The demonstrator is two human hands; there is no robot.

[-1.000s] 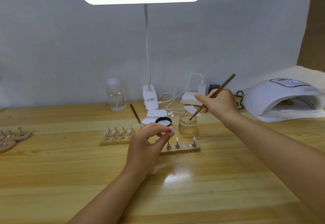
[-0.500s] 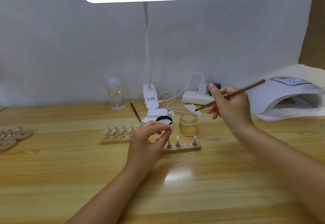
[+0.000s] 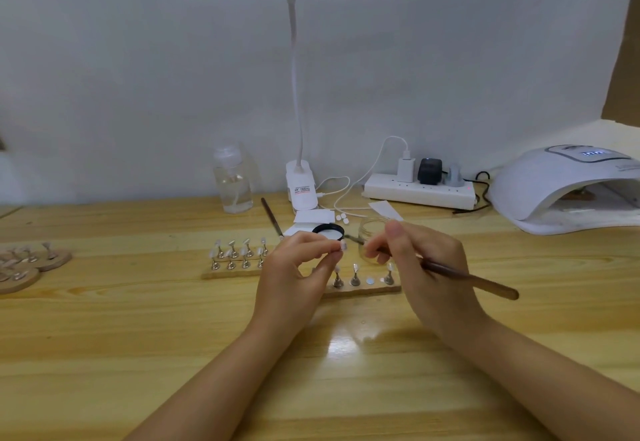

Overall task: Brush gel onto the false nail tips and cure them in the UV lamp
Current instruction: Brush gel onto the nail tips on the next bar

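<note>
My left hand (image 3: 294,267) pinches a small stand with a false nail tip (image 3: 343,245) above the near wooden holder strip (image 3: 363,290). My right hand (image 3: 426,267) grips a brown-handled brush (image 3: 478,281), its bristle end pointing left to just beside the nail tip. Behind the hands stands a small glass gel jar (image 3: 372,229), partly hidden, with its black lid (image 3: 328,231) lying to the left. Three more tips stand on the near strip. A second strip (image 3: 235,272) to the left holds several tips. The white UV lamp (image 3: 561,191) sits at the far right.
A desk lamp base (image 3: 300,191) and a clear bottle (image 3: 232,184) stand at the back, with a power strip (image 3: 419,192) and cables. A spare brush (image 3: 272,217) lies near the lid. Round wooden holders (image 3: 20,267) with tips lie at the left edge.
My right hand has lifted the brush from the gel jar, swung it round and brought it down and left to the nail tip held by my left hand, which stayed in place.
</note>
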